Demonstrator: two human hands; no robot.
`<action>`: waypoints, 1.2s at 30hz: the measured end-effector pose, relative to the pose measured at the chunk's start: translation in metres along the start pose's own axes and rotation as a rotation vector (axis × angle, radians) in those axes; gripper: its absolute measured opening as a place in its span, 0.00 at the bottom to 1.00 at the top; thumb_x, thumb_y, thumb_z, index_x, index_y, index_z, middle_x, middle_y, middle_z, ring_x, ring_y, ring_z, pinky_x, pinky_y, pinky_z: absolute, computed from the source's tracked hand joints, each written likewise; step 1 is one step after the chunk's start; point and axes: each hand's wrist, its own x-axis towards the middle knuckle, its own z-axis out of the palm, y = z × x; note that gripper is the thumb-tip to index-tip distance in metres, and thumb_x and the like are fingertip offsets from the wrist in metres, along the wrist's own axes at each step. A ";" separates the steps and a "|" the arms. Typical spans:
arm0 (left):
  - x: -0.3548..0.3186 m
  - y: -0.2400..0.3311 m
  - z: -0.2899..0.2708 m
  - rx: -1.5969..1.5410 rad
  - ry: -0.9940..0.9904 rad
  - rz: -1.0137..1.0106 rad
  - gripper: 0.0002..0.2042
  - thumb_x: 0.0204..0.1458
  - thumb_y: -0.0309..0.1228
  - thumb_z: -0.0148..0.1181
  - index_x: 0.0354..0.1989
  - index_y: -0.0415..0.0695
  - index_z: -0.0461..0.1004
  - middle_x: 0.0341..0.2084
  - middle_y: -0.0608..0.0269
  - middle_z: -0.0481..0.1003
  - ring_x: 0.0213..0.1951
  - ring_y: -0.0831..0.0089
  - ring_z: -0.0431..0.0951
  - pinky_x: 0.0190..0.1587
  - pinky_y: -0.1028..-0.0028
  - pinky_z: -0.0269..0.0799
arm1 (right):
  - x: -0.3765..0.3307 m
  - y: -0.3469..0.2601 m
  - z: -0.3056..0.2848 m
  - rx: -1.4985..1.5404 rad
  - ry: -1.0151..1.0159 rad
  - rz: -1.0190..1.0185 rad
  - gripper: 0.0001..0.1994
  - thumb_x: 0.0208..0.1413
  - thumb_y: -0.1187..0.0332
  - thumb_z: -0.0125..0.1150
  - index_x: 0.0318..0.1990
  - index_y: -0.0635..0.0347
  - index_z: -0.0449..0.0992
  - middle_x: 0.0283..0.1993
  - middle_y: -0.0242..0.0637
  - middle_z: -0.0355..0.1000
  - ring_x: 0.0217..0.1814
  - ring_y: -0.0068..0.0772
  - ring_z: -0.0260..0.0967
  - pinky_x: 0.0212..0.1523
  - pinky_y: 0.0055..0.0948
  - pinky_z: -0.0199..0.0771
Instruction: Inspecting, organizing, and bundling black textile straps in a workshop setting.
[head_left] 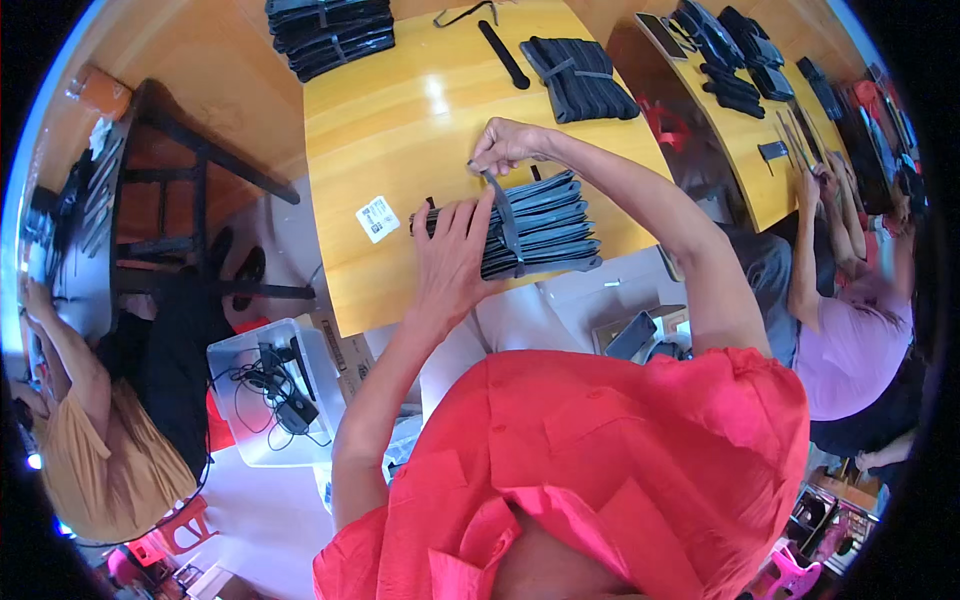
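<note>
Stack of flat black pieces [545, 225], lying near the front edge of a yellow wooden table [400, 130], just ahead of the person in a red shirt [600, 470]. A dark strap [505, 215] runs across the stack from its far side down over its near edge. Left hand [450, 260]: laid flat on the left end of the stack, fingers spread and pressing down, gripping nothing. Right hand [505, 145]: at the far side of the stack, fingers pinched shut on the upper end of the strap. Small white label [377, 218]: flat on the table, just left of the stack, apart from it. Second bound bundle of black pieces [580, 75]: farther back on the same table, well apart from the hands. Long black bar [503, 55]: lying beside that bundle, to its left. Third pile of black pieces [330, 35]: at the table's far left corner. Clear plastic bin [270, 390]: on the floor at lower left, holding tangled black cables. Another person in a lilac shirt [850, 350]: seated to the right at a neighbouring table [740, 140] that carries more black bundles. A further person in a tan top [90, 450]: at the left rim of the view.
</note>
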 end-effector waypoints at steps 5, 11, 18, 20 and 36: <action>-0.014 0.008 0.004 0.022 0.077 0.031 0.46 0.20 0.37 0.72 0.57 0.45 0.58 0.47 0.58 0.64 0.52 0.62 0.62 0.58 0.52 0.43 | -0.022 -0.001 0.011 0.081 0.011 -0.026 0.10 0.48 0.61 0.62 0.27 0.58 0.79 0.17 0.27 0.69 0.17 0.15 0.64 0.15 0.12 0.58; -0.049 0.017 0.015 0.179 0.116 0.035 0.41 0.24 0.34 0.70 0.56 0.48 0.61 0.51 0.61 0.63 0.54 0.67 0.61 0.58 0.55 0.42 | -0.051 -0.010 0.027 0.091 -0.039 -0.023 0.09 0.48 0.62 0.62 0.27 0.57 0.79 0.19 0.26 0.70 0.19 0.15 0.64 0.17 0.14 0.57; -0.077 0.020 0.048 0.463 0.372 0.092 0.21 0.48 0.30 0.48 0.54 0.54 0.65 0.51 0.66 0.65 0.55 0.73 0.61 0.58 0.59 0.40 | -0.085 -0.019 0.050 0.146 0.042 -0.169 0.09 0.47 0.61 0.62 0.27 0.57 0.80 0.22 0.26 0.72 0.25 0.14 0.64 0.25 0.17 0.58; -0.081 0.019 0.054 0.518 0.455 0.157 0.21 0.48 0.31 0.49 0.54 0.55 0.65 0.52 0.66 0.64 0.55 0.73 0.61 0.58 0.59 0.39 | -0.094 -0.020 0.055 0.135 0.089 -0.180 0.09 0.47 0.61 0.62 0.27 0.57 0.80 0.22 0.26 0.72 0.25 0.14 0.64 0.24 0.17 0.58; -0.083 0.028 0.066 0.523 0.508 0.113 0.23 0.45 0.30 0.54 0.52 0.63 0.65 0.50 0.65 0.62 0.55 0.70 0.58 0.59 0.58 0.37 | -0.094 -0.006 0.062 0.187 0.040 -0.007 0.08 0.45 0.64 0.64 0.24 0.58 0.78 0.19 0.25 0.69 0.20 0.15 0.61 0.22 0.18 0.58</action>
